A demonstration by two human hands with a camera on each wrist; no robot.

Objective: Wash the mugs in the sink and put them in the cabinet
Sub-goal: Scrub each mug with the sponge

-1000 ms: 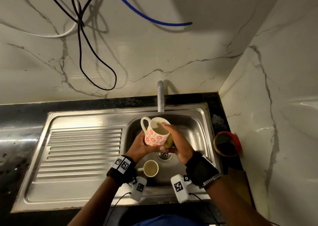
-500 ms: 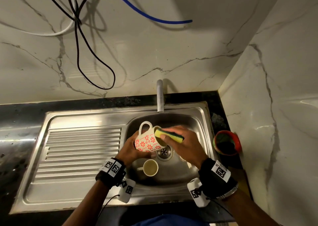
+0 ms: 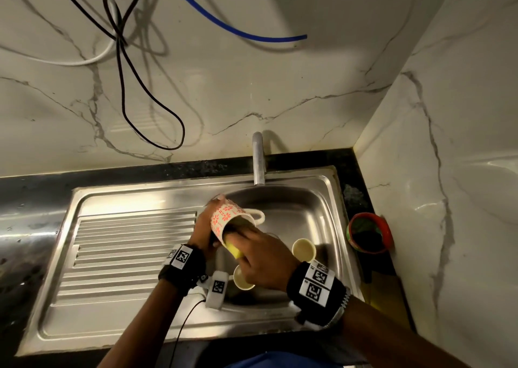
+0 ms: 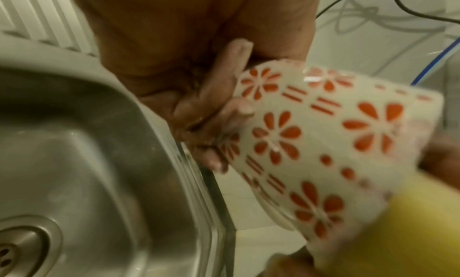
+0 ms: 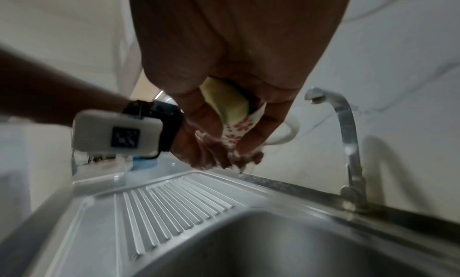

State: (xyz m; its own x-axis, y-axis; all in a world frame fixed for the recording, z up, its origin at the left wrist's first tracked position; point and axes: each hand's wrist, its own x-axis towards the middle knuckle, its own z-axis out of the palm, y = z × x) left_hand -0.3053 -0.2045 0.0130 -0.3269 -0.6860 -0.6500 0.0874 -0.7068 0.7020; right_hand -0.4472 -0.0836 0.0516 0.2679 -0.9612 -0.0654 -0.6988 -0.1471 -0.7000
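My left hand (image 3: 206, 227) grips a white mug with red flowers (image 3: 228, 216) by its base, tilted with the mouth toward me and the handle to the right, above the sink basin (image 3: 302, 205). My right hand (image 3: 260, 255) holds a yellow sponge (image 3: 234, 248) and pushes it into the mug's mouth. The left wrist view shows fingertips (image 4: 216, 163) curled on the flowered mug (image 4: 323, 139) and the sponge (image 4: 403, 232) at its rim. In the right wrist view the sponge (image 5: 227, 102) sits between thumb and fingers against the mug (image 5: 236, 131). Two plain cream mugs (image 3: 304, 250) (image 3: 242, 279) stand in the basin.
A steel tap (image 3: 258, 160) rises behind the basin. The ribbed drainboard (image 3: 126, 255) lies to the left. A red bowl (image 3: 368, 233) sits on the black counter at the right, by the marble side wall. Black, white and blue cables (image 3: 123, 59) hang on the back wall.
The left hand has turned the flowered mug so its mouth faces me and its handle points right. The right hand has moved the sponge from the rim into the mug's opening.
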